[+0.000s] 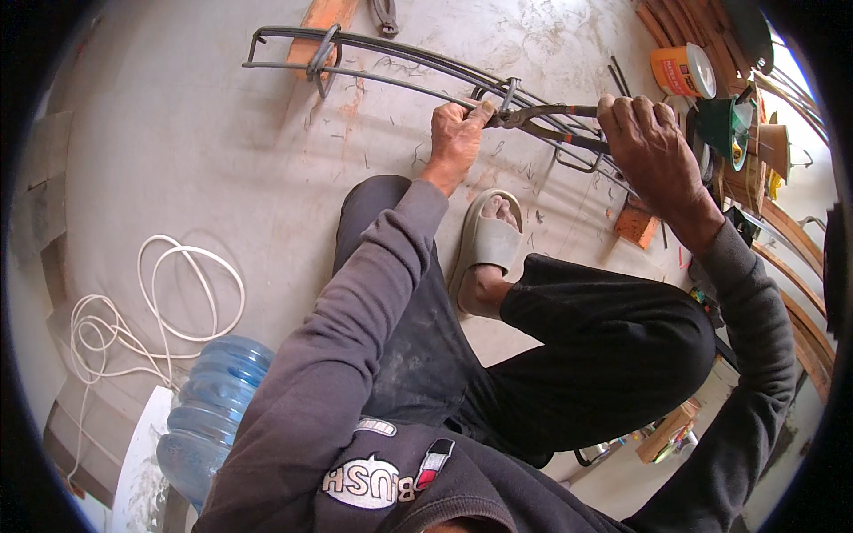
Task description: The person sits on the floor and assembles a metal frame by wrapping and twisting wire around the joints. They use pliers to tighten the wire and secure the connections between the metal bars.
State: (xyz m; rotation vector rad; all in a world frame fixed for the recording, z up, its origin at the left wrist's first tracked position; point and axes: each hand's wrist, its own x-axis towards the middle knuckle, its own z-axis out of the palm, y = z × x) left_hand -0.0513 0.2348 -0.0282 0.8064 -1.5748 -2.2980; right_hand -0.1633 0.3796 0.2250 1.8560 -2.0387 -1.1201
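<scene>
A long, narrow rebar cage [400,46] of dark steel bars with bent stirrups runs across the upper part of the view. My left hand [455,142] is closed around its near bar beside a middle stirrup [513,86], thumb towards the tool. In my right hand [653,155] are the handles of a pair of pincers [533,120], spread somewhat apart. The pincers' jaws are at the stirrup, right beside my left thumb. What the jaws bite on is too small to make out.
An orange-brown block [320,19] lies under the cage's left end, another block [635,224] near its right. A second tool [384,16] rests on the floor beyond. Buckets [684,71] and timber stand right. White cable [191,249] and a blue water bottle [209,400] lie left.
</scene>
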